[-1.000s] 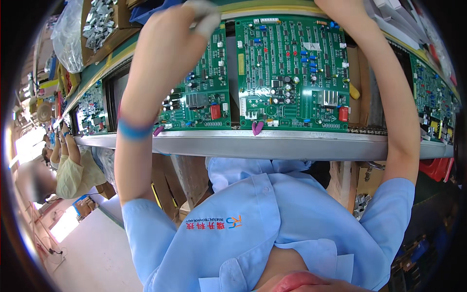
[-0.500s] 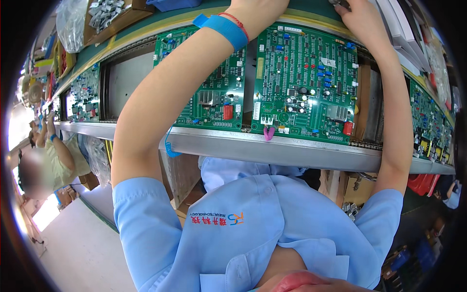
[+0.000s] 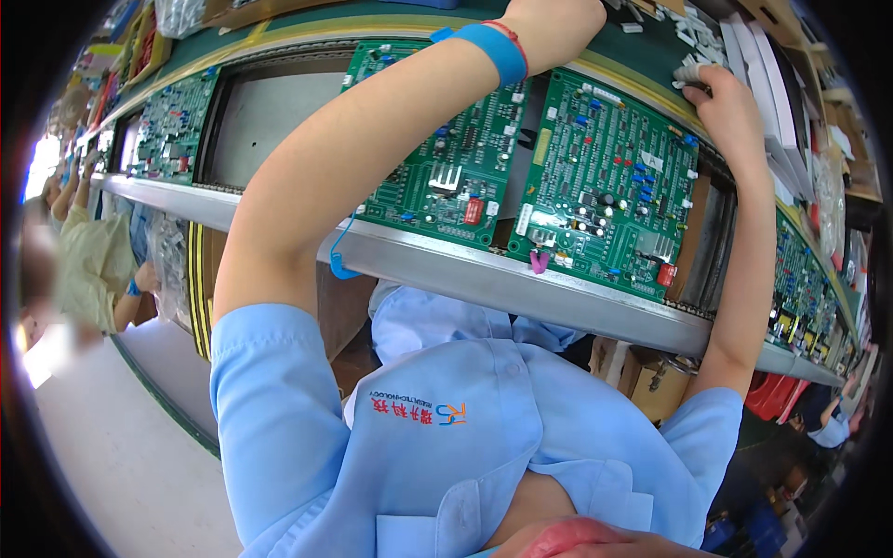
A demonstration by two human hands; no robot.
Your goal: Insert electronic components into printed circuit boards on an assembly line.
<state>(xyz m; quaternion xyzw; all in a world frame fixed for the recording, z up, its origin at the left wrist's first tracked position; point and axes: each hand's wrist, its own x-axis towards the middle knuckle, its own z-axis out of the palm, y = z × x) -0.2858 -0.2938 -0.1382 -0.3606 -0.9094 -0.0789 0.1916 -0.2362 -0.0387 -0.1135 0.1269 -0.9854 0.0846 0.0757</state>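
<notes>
My left hand (image 3: 558, 20) reaches over the far side of the line at the top edge, its fingers cut off from view. A blue wrist strap (image 3: 498, 51) and a thin red band circle that wrist. Farther right, my right hand (image 3: 730, 102) is closed over the green bench, with a pale cover on one fingertip and the thumb close to it. Anything pinched there is too small to make out. Small white parts (image 3: 698, 33) lie scattered just beyond it. Below my arms, two green circuit boards, a left one (image 3: 437, 200) partly behind my forearm and a right one (image 3: 605, 177), rest on the rails.
A metal rail (image 3: 558, 288) runs along the near side. More circuit boards stand on the line at left (image 3: 177, 121) and right (image 3: 805, 279). White panels or boxes (image 3: 767, 93) lean beyond my right hand. A blue coiled cord (image 3: 341, 265) hangs by my left arm. Co-workers are at both sides.
The view has turned, and the boards appear farther right and more tilted. My right hand appears lower, with white parts now visible beyond it. My left hand stays at the top edge.
</notes>
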